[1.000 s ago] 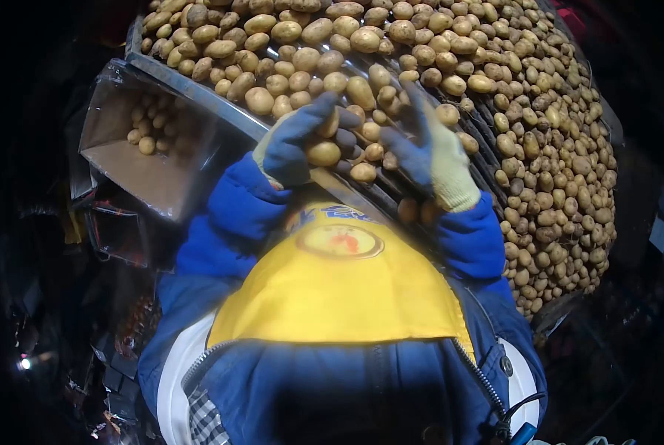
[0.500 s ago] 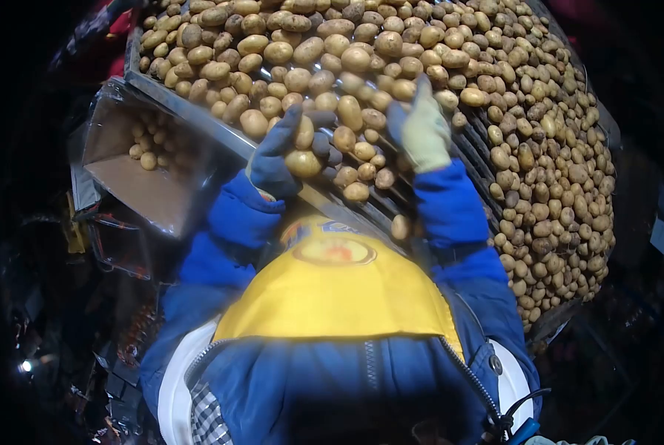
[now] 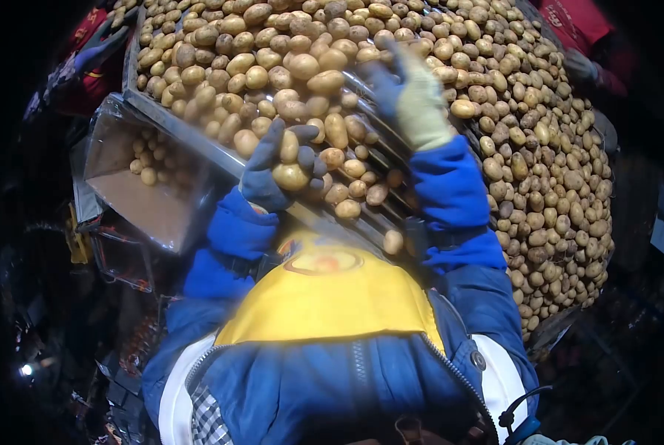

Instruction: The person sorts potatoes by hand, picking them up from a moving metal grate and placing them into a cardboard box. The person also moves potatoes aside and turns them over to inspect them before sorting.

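Potatoes (image 3: 290,176) cupped in the curled fingers of a gloved left hand (image 3: 266,175); gloved right hand (image 3: 410,93) with fingers spread, over slats (image 3: 385,141), potatoes around.

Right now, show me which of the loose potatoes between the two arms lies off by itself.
The pale potato beside the blue right sleeve. A stretch of dark slats separates it from the loose cluster farther from the body.

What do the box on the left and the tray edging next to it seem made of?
The box looks like matte brown cardboard, perhaps lined with clear plastic, judging by its glossy rim. The tray edging seems metal: grey, straight, with a dull sheen.
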Demonstrator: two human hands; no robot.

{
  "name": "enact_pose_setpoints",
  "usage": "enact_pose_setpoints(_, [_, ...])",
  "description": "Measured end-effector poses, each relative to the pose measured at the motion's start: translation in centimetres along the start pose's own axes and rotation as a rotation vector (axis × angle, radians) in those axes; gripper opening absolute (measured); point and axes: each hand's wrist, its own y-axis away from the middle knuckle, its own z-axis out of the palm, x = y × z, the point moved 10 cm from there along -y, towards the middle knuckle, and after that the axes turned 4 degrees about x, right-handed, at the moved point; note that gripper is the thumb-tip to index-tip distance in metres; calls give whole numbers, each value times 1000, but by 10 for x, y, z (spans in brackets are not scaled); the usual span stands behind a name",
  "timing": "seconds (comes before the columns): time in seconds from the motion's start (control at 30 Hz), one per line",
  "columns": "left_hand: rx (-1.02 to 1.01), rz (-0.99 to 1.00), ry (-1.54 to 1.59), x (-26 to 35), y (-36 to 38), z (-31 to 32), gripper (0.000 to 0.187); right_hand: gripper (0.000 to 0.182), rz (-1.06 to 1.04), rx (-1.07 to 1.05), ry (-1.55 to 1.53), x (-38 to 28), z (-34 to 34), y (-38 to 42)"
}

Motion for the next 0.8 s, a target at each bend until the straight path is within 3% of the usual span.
enact_pose_setpoints(0.07, [66,7,-63,0,1,-4,62,68,-8,110,256,37,-39,-14])
enact_pose_setpoints(0.1, [67,8,-62,0,1,-5,62,71,221,10,324,67,-45,-20])
enact_pose_setpoints(0.2, [48,3,-72,-1,0,-6,62,73,122,-73,623,116,-31,-11])
enact_pose_setpoints(0.23, [36,7,-63,-1,0,-5,62,67,120,7,533,84,-35,2])
enact_pose_setpoints(0.27, [27,6,-53,-2,0,-5,62,62,172,-169,247,104,-6,9])
enact_pose_setpoints(0.3, [52,-29,11,-1,1,0,62,61,304,-579,475,42,5,16])
enact_pose_setpoints(0.33, [52,-34,9,-2,2,-1,62,50,-123,-204,678,14,7,33])
enact_pose_setpoints(0.37, [46,-9,-19,-1,3,-4,63,48,-233,-177,424,-9,6,47])
enact_pose_setpoints(0.4, [41,19,-45,2,3,-6,64,57,-171,-372,292,-20,16,56])
enact_pose_setpoints(0.47, [48,5,-30,2,5,-1,64,57,-122,-402,-17,-31,12,72])
enact_pose_setpoints(0.53, [70,1,-1,1,4,-2,64,52,61,-270,-350,0,-4,70])
enact_pose_setpoints(0.6, [65,2,6,1,4,-1,64,50,199,-107,-36,29,-42,44])
enact_pose_setpoints(0.67, [57,8,10,2,3,-2,64,48,437,50,-66,66,-67,20])
enact_pose_setpoints(0.73, [28,18,-3,2,2,-3,63,46,32,92,426,91,-78,-13])
enact_pose_setpoints(0.77, [29,24,-2,2,1,-2,63,51,212,-115,366,123,-66,-19])
enact_pose_setpoints(0.8, [15,29,0,2,1,-1,63,51,209,-118,365,113,-62,-23])
